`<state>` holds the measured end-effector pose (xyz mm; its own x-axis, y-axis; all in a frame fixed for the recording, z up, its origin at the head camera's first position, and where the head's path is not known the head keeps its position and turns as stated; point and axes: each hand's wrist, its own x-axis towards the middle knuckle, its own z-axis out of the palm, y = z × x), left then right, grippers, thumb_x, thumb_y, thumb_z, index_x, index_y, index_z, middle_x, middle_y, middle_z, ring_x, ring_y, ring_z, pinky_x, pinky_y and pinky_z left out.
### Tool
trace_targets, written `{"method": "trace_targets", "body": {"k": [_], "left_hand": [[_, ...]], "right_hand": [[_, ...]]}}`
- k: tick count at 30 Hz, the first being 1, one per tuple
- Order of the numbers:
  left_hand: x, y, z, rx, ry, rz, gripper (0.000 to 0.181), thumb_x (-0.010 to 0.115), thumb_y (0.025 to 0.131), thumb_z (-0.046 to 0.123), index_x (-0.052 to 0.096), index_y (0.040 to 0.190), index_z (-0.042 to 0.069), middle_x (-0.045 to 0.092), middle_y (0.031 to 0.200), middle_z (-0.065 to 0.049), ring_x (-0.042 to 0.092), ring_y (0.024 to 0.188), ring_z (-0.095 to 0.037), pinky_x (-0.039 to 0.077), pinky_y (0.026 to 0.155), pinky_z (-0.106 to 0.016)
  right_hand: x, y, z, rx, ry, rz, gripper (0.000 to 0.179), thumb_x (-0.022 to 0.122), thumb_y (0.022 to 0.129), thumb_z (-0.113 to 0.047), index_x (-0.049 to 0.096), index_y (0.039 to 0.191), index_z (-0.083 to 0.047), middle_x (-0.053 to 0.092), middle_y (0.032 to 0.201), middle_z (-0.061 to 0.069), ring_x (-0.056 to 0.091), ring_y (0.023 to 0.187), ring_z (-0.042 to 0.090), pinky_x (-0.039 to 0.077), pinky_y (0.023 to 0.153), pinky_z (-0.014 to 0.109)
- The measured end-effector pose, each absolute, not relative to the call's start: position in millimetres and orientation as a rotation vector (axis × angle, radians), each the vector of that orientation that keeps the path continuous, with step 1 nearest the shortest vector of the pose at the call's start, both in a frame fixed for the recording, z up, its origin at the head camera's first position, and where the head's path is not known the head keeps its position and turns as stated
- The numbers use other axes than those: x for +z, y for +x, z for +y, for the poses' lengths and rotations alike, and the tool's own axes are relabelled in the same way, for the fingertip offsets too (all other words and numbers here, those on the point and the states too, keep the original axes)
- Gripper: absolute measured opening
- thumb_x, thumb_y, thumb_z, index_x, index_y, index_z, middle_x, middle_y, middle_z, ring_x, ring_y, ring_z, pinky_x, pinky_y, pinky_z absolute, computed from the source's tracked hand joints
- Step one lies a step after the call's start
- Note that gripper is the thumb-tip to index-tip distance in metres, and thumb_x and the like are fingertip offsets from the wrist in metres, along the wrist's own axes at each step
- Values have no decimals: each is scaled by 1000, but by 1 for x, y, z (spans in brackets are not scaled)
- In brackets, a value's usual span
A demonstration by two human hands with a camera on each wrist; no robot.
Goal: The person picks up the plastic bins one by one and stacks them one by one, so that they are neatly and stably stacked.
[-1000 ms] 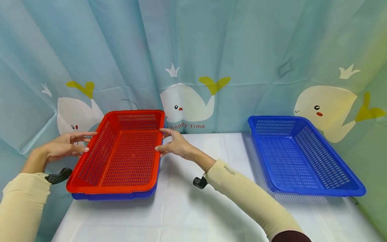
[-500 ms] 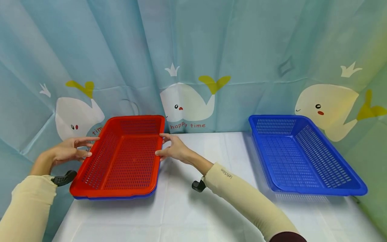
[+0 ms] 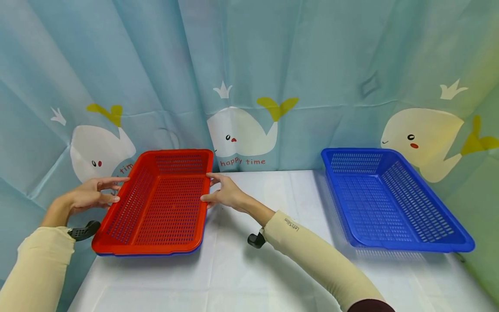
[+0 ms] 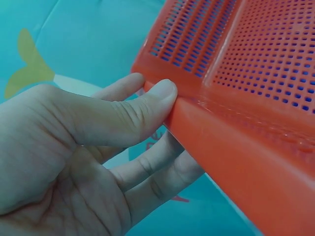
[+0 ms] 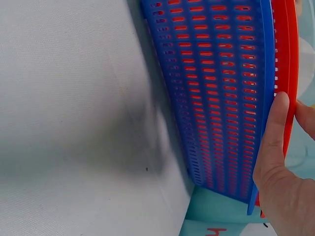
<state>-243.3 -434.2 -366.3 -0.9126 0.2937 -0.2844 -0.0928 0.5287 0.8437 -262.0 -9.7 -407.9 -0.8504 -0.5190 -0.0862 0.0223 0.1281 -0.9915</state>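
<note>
A red perforated plastic basket (image 3: pixel 171 203) sits nested inside a blue basket (image 5: pixel 211 88) at the left of the table. Only a thin strip of that blue one shows beneath it in the head view. My left hand (image 3: pixel 90 194) pinches the red basket's left rim, thumb on top and fingers below in the left wrist view. On the opposite rim, my right hand (image 3: pixel 226 190) holds the red basket between thumb and fingers. The right wrist view shows a fingertip under the red rim, close by the blue rim.
Another blue basket (image 3: pixel 397 245) stands at the right of the white-covered table (image 3: pixel 249 277), its near right corner by the green curtain side. Behind the table hangs a light blue curtain (image 3: pixel 249 56) printed with whales.
The red basket has come down into the blue one, with both hands lowering along with it. Over the last half second almost nothing moves.
</note>
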Motion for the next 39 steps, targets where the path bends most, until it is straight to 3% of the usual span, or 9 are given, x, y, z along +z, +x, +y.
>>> {"method": "trace_targets", "body": {"k": [16,22,29,39], "left_hand": [[-362,-242,-430,1308,180,2389,73,72,95,10,35,156,-2,36,143,-33,68,97,-30,62,82,-49],[-363,-240,-426,1265,160,2407,80,71,97,18,25,160,-2,32,146,-33,63,106,-33,62,83,-51],[-367,-237,-425,1273,154,2418,91,68,100,22,6,165,7,23,152,-37,59,117,-40,60,86,-55],[-369,-238,-421,1276,141,2424,93,68,99,26,6,165,8,28,150,-37,60,113,-36,60,86,-55]], "right_hand": [[-400,-258,-10,-1579,-581,2205,87,81,88,-4,33,161,-8,51,132,18,74,70,29,59,79,29],[-399,-256,-9,-1520,-645,2285,82,81,89,-7,38,158,-10,50,135,21,70,66,30,62,70,36],[-404,-257,-5,-1511,-666,2313,82,80,91,-11,35,160,-15,45,139,22,67,75,27,63,71,46],[-407,-257,-3,-1531,-655,2317,83,79,92,-13,33,161,-18,42,141,25,67,75,21,63,72,48]]}}
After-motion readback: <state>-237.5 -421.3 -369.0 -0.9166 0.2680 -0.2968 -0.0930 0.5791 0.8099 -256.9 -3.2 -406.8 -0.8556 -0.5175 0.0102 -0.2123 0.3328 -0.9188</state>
